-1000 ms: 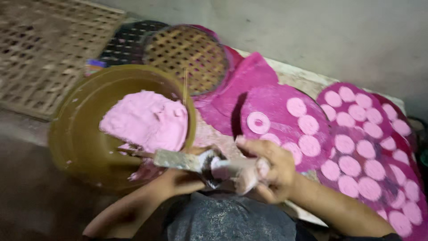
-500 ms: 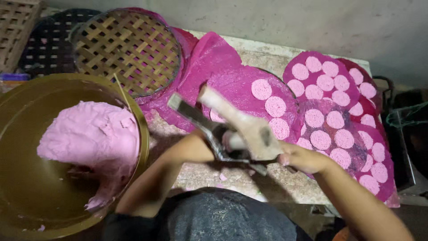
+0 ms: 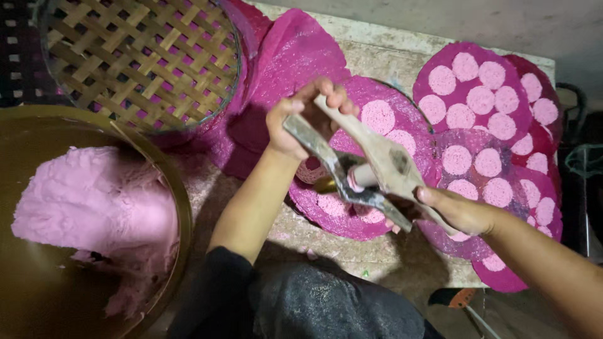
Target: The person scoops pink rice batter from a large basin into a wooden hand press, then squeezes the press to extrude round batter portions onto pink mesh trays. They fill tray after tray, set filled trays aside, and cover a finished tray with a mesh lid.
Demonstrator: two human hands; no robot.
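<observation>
My left hand [image 3: 301, 119] grips the far ends of a two-armed press [image 3: 361, 160], one arm wooden, one metal, with a pink dough-filled cylinder between them. My right hand [image 3: 455, 210] holds the near end of the press. The press hangs over a round magenta mat [image 3: 402, 125] that carries a few pale pink dough discs [image 3: 377, 116]. A big brass-coloured bowl [image 3: 179, 207] at the left holds a mound of pink dough [image 3: 94, 210].
A round woven bamboo tray [image 3: 141, 59] lies at the top left on magenta mats. More magenta mats with several pink discs [image 3: 483, 100] cover the right side of the stone slab [image 3: 352, 242]. My dark-clothed knee is below.
The view has shifted right and closer. My left hand has moved up to the far ends of the press, which now sits over the centre mat.
</observation>
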